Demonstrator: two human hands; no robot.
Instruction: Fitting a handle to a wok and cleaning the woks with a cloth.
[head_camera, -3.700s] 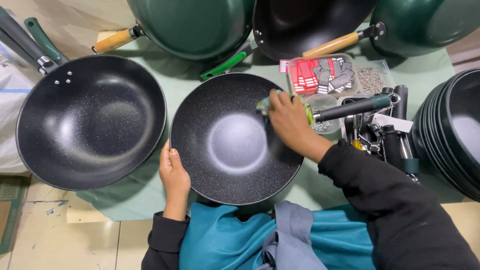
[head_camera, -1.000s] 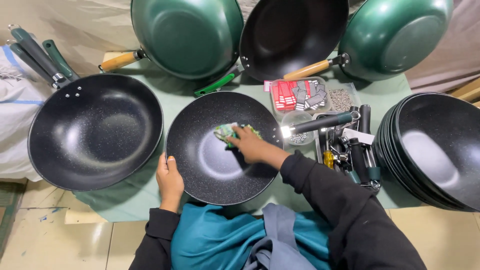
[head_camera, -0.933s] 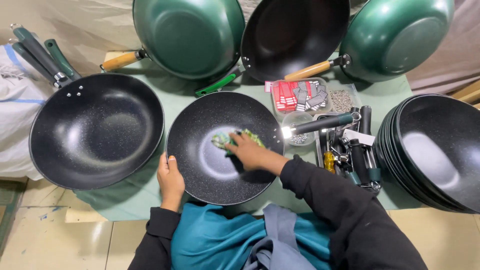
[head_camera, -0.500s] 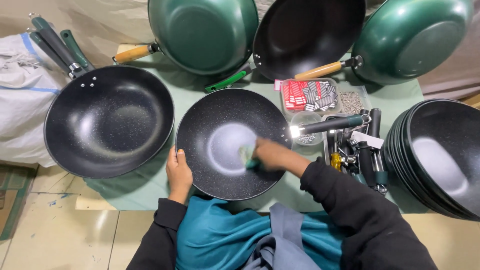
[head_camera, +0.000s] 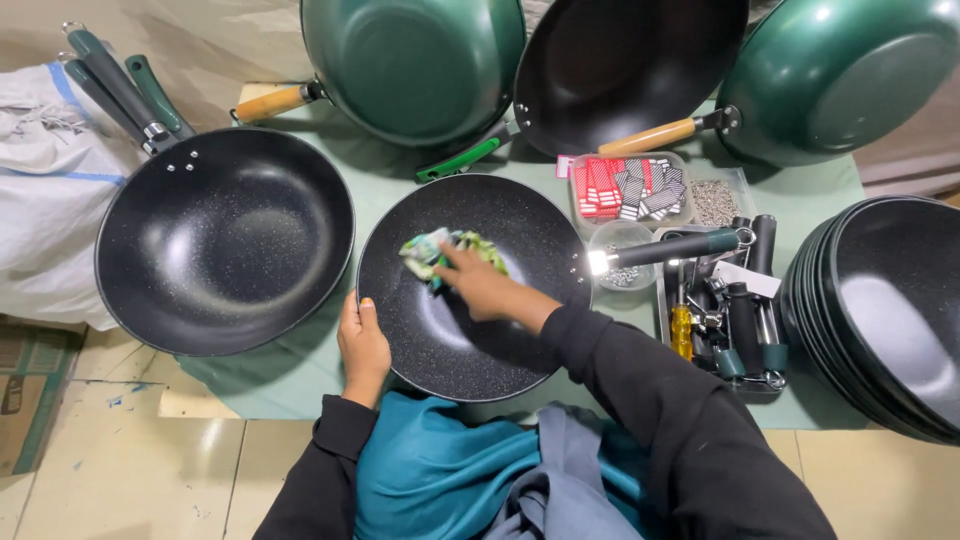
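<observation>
Across the whole view, a bench (head_camera: 300, 385) under a soft pale green cover. At the far edge, three big deep pans tipped up on their sides: two shiny dark green ones (head_camera: 415, 60) and a black one (head_camera: 625, 70) between them, with wooden and green handles. On the right, a tall stack of smooth black bowl-shaped pans (head_camera: 890, 320). On the left, a wide black pan with tiny pale specks (head_camera: 225, 240), lying flat.

In the middle, near the body, the round black speckled metal pan (head_camera: 470, 340), flat on the bench, inside facing up. Looks hard, a bit rough and dull, with a soft shine at the bottom.

Right of it, a grey tray of dark handles and small tools (head_camera: 735, 330), and a clear tub of red and grey bits (head_camera: 625, 190).

Left hand (head_camera: 362, 345) on the near left rim of the middle pan, thumb over the edge, fingers curled under, holding it steady. Right hand (head_camera: 485, 290) inside the pan, fingers bent down and pressed onto the crumpled green and white cloth rag (head_camera: 440, 250), gripping it against the far left slope.

Step in hand, by the look of it: wiping the inside of the middle pan. For the next rub, probably a firm hold on the rim, so no sliding, and steady pushing on the soft rag along the round wall.
</observation>
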